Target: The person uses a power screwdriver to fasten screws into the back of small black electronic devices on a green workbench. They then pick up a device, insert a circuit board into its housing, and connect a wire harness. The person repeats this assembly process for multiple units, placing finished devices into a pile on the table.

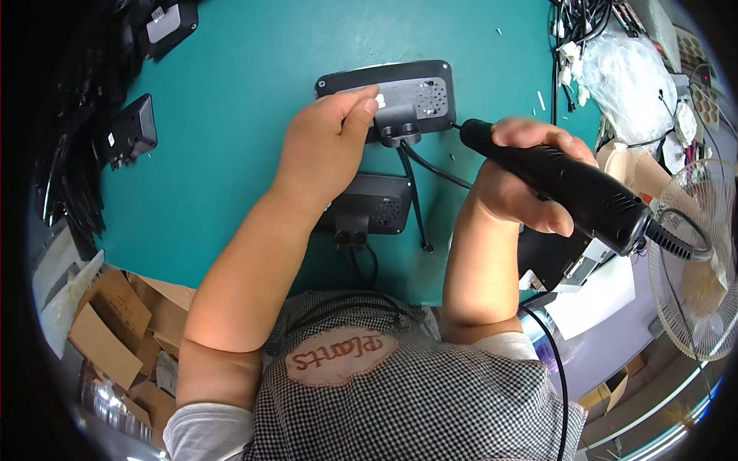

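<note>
My right hand (pixel 523 177) is wrapped around a black electric screwdriver (pixel 569 180), its cord running off the back end. The driver's thin bit meets the lower right corner of a black rectangular device housing (pixel 388 75), which lies back-up with a perforated round patch and a cable outlet. Over the housing's left part rests my left hand (pixel 327 134), fingers curled, thumb and index finger pressed close together; whatever they pinch is hidden. A second similar housing (pixel 377 203) lies nearer to me, partly behind my left forearm. Black cables (pixel 415 200) trail from the housings.
More black housings (pixel 134 131) and a heap of black parts line the table's left edge. Cable bundles (pixel 584 23) and a clear plastic bag (pixel 630 81) sit at the right. Small screws dot the green table (pixel 238 69). A fan (pixel 696 261) stands right; cardboard boxes (pixel 115 323) lie lower left.
</note>
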The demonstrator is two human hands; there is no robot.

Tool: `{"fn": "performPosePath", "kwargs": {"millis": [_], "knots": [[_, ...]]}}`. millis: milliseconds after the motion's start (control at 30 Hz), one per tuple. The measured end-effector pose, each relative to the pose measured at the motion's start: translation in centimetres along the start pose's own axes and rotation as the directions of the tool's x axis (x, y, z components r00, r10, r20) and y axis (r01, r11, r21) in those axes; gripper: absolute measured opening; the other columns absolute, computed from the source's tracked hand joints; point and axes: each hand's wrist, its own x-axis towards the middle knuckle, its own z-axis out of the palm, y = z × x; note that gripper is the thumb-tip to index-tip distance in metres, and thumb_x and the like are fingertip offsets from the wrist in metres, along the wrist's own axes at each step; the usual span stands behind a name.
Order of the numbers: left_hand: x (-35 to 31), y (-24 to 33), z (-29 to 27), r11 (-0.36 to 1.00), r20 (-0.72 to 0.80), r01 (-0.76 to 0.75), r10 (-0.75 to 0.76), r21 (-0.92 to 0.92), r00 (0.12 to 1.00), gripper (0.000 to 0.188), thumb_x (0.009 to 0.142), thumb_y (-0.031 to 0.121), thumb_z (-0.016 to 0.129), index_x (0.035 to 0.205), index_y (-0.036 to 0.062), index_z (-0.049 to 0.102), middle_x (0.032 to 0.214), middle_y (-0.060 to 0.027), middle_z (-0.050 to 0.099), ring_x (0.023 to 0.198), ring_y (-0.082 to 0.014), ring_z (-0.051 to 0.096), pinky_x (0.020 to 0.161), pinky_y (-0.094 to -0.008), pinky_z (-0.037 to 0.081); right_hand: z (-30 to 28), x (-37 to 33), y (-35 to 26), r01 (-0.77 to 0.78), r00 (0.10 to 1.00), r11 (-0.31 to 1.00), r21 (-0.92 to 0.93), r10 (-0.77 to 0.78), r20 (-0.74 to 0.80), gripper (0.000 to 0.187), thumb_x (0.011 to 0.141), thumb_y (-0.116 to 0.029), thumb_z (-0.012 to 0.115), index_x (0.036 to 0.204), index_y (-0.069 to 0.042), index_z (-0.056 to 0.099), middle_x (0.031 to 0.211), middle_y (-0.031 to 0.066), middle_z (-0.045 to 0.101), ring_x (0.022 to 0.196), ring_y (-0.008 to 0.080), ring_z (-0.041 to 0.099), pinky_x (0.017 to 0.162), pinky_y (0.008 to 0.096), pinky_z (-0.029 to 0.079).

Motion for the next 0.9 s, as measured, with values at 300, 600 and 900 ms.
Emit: {"fn": "performPosePath", "kwargs": {"millis": [300, 600, 900], "knots": [[-0.1, 0.6, -0.4, 0.994, 0.046, 0.099, -0.096, -0.052, 0.994, 0.033, 0.099, 0.027, 0.048, 0.116, 0.0047, 0.066, 0.104, -0.0107, 0.069, 0.093, -0.0209, 0.063, 0.084, -0.0314, 0.049, 0.7, -0.2, 0.0, -0.152, 0.987, 0.987, -0.060, 0.148, -0.067, 0.087, 0.071, -0.074, 0.065, 0.111, 0.001, 0.049, 0.078, 0.0137, 0.061, 0.062, 0.0245, 0.062, 0.057, 0.0344, 0.055], [-1.0, 0.6, -3.6, 0.287, 0.453, 0.467, -0.117, -0.837, 0.884, 0.040, 0.103, 0.021, 0.038, 0.130, -0.0066, 0.049, 0.114, -0.0164, 0.063, 0.106, -0.0244, 0.063, 0.089, -0.0324, 0.053, 3.2, 4.4, -5.1, -0.185, 0.979, 0.929, 0.322, 0.203, -0.021, 0.092, 0.078, -0.086, 0.037, 0.118, -0.005, 0.056, 0.083, 0.0150, 0.063, 0.062, 0.0273, 0.062, 0.058, 0.0408, 0.053], [-2.5, 0.2, -4.4, 0.392, 0.498, 0.491, -0.089, -0.778, 0.862, 0.025, 0.097, 0.014, 0.054, 0.116, -0.0020, 0.055, 0.108, -0.0150, 0.066, 0.106, -0.0239, 0.065, 0.086, -0.0301, 0.056, 5.5, 4.5, -6.5, -0.267, 0.963, 0.847, 0.460, 0.253, 0.094, 0.091, 0.081, -0.082, 0.041, 0.124, -0.002, 0.054, 0.090, 0.0165, 0.062, 0.068, 0.0284, 0.062, 0.063, 0.0425, 0.052]]}}
